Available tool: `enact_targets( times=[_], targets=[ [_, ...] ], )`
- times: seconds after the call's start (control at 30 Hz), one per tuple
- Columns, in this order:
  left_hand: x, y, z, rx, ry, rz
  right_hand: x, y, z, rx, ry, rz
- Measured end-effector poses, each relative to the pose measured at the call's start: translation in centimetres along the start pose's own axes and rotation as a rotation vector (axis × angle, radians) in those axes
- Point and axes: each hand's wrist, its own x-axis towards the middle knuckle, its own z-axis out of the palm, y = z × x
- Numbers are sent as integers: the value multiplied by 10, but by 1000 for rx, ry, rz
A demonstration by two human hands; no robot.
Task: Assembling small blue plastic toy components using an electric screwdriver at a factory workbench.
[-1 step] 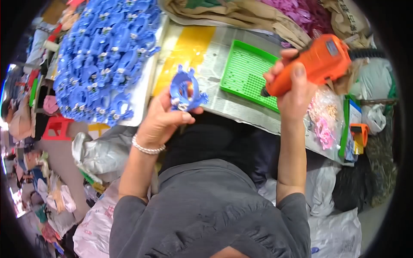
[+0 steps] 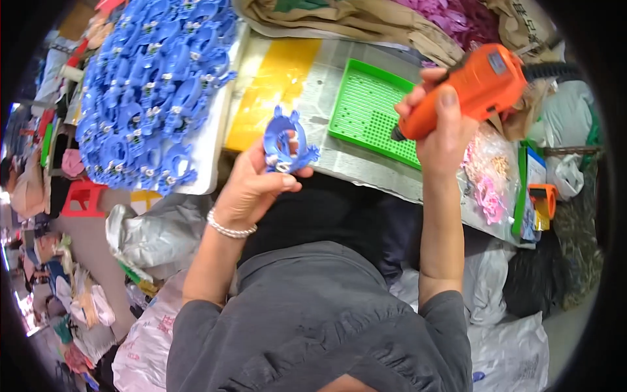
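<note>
In my left hand (image 2: 251, 186), thumb and fingers pinch a blue ring-shaped plastic piece (image 2: 277, 129) with small knobs on its rim and a pale detail at the bottom. It is held up over the table's near edge. My right hand (image 2: 447, 144) is wrapped round an orange hand tool (image 2: 486, 85) with a short black tip pointing down and left. A dark ribbed cord (image 2: 552, 70) runs from the tool's back end. The tool's tip hovers over a green perforated tray (image 2: 369, 98), well apart from the blue piece.
Many similar blue pieces (image 2: 150, 85) lie in rows on a white board (image 2: 208, 173) at the left. Yellow tape (image 2: 274, 85) crosses the table. Brown sacking (image 2: 353, 26) lies behind; a clear bag of pink bits (image 2: 486, 170) is at the right. A red stool (image 2: 83, 198) stands left.
My left hand and the blue piece have shifted slightly right and down. The orange tool has moved a little left and up in my right hand.
</note>
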Motion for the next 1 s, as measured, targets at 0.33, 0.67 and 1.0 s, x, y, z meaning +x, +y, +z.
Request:
enact_targets(
  times=[0.33, 0.67, 1.0],
  targets=[
    [27, -55, 28, -17, -65, -153, 22, 38, -9, -152, -6, -11],
    [36, -55, 32, -98, -93, -159, 33, 57, -6, -166, 38, -12],
    [39, -61, 27, -117, -119, -148, 31, 61, -7, -162, 44, -4]
  ],
)
